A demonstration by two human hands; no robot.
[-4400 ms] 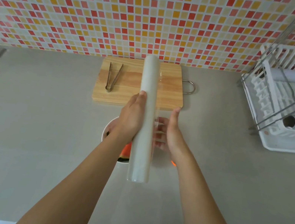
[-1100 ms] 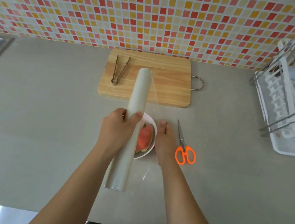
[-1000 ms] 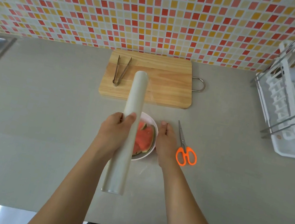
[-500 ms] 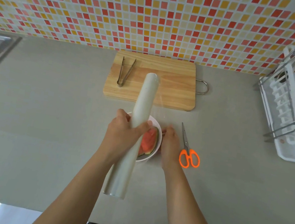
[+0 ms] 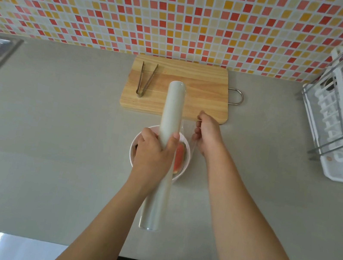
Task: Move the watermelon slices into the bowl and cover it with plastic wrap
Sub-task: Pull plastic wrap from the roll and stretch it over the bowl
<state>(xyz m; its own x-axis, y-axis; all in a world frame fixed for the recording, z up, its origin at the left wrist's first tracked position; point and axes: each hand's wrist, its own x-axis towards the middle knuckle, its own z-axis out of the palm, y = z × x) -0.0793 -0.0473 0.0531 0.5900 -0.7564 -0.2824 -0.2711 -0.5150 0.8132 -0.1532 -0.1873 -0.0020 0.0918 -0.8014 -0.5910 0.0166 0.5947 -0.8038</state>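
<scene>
— Where is my left hand [image 5: 154,152]?
— Its fingers are wrapped round the long white roll of plastic wrap [image 5: 171,111], which I hold lengthwise over the round white bowl [image 5: 132,152] on the grey counter [image 5: 50,143].
— And the fruit?
— A red slice of watermelon [image 5: 179,157] lies in that bowl. Just to the right, my right hand [image 5: 208,133] pinches the clear film sheet [image 5: 187,130] drawn off the roll. Beyond lies the wooden cutting board [image 5: 203,94], with metal tongs [image 5: 146,80] on it.
</scene>
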